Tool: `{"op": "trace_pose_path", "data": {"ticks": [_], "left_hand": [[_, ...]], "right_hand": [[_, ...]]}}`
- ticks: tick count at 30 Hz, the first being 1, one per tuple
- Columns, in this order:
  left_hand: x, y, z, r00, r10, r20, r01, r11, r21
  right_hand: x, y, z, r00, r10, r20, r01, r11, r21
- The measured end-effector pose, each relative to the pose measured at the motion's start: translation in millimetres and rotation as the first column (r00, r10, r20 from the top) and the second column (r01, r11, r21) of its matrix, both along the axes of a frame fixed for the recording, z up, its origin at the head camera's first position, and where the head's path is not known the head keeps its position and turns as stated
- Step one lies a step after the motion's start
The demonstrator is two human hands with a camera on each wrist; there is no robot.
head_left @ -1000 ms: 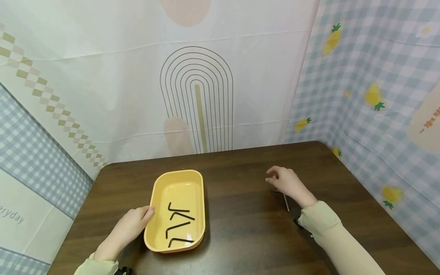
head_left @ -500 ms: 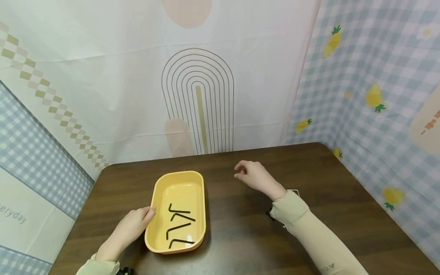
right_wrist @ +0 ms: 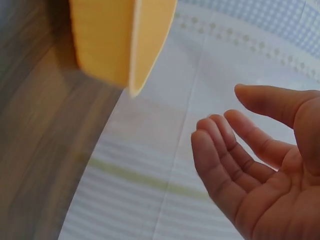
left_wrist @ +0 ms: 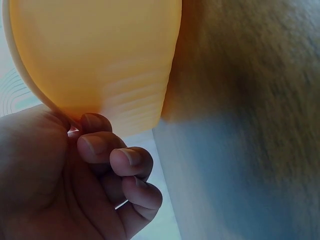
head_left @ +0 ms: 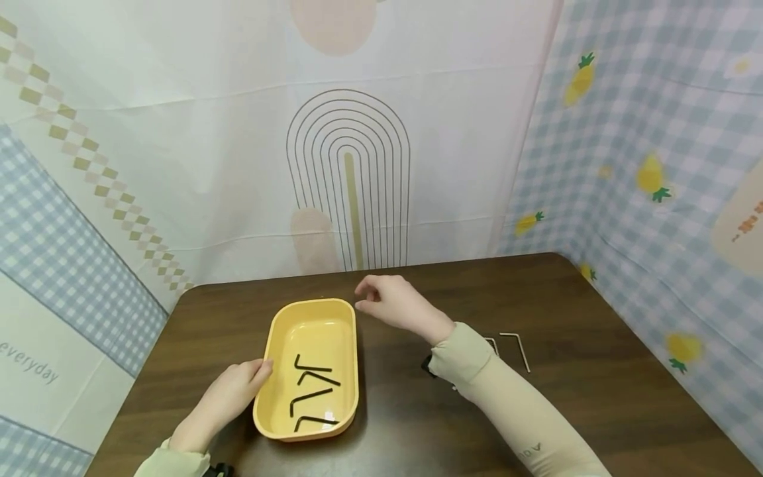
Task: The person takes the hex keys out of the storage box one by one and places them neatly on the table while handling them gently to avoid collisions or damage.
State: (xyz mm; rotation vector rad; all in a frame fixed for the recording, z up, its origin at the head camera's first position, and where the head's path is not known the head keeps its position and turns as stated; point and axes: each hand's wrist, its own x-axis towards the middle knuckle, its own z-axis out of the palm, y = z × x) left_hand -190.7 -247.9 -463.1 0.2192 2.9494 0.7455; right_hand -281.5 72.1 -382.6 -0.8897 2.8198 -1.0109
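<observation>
A yellow rectangular tray [head_left: 322, 334] stands on the left part of the table, with several black hex keys [head_left: 311, 396] lying loose in its near half. My left hand [head_left: 229, 394] pinches the tray's left rim; in the left wrist view its thumb and fingers meet at the edge. Just right of the tray's far corner, my right hand [head_left: 396, 301] hovers with relaxed, bent fingers. Nothing shows between its thumb and fingers [right_wrist: 212, 160] in the right wrist view. Silver hex keys lie to the right: one [head_left: 522, 351] in full sight, another [head_left: 492, 343] partly hidden by the right sleeve.
The dark wooden table [head_left: 596, 411] reaches back to a patterned cloth [head_left: 250, 165] hung behind it. A checked cloth [head_left: 626, 119] with pineapples and lemons hangs along the right side.
My right hand has moved left from above the silver hex keys to beside the tray, uncovering one of them. The left hand stays on the rim.
</observation>
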Motion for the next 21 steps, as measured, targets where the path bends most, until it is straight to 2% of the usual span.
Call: {"op": "trace_pose_path", "data": {"ticks": [4,9,16,21], "left_hand": [[0.2,-0.5,-0.2,1.000,-0.002,-0.001,0.002,1.000,-0.004],[-0.6,0.2,-0.1,1.000,-0.007,-0.007,0.006,1.000,-0.006],[-2.5,0.5,0.6,1.000,0.003,0.019,-0.003,1.000,-0.002],[-2.9,0.3,0.6,0.999,0.010,0.040,-0.010,1.000,0.003]], "right_hand": [[8.3,-21,3.1,0.997,0.081,-0.001,-0.081,0.997,0.003],[18.9,-47,-0.6,0.985,0.165,-0.038,-0.161,0.982,0.095],[33.1,-76,-13.1,0.950,0.294,-0.106,-0.264,0.936,0.234],[43.2,-86,-27.4,0.928,0.358,-0.098,-0.319,0.904,0.287]]}}
